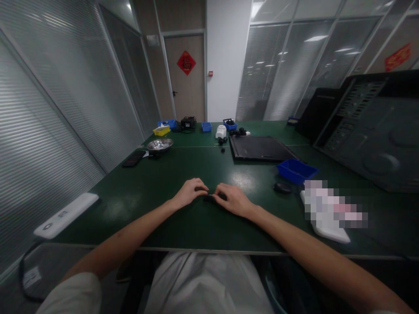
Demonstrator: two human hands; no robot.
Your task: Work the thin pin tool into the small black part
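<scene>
My left hand (192, 192) and my right hand (234, 200) meet low over the middle of the green table, fingertips almost touching. A small black piece (207, 198) shows between and just below them; its kind is too small to tell. The left fingers are curled with the tips pressed together near that piece. On the right, thumb and forefinger pinch beside it, and a thin pale sliver shows at their tips. What each hand holds is mostly hidden by the fingers.
Right of my hands are a black computer mouse (282, 188), a blue tray (296, 171), a flat black panel (262, 148) and a large computer case (376, 131). To the left lie a white power strip (67, 216), a black phone (133, 159) and a metal bowl (159, 145).
</scene>
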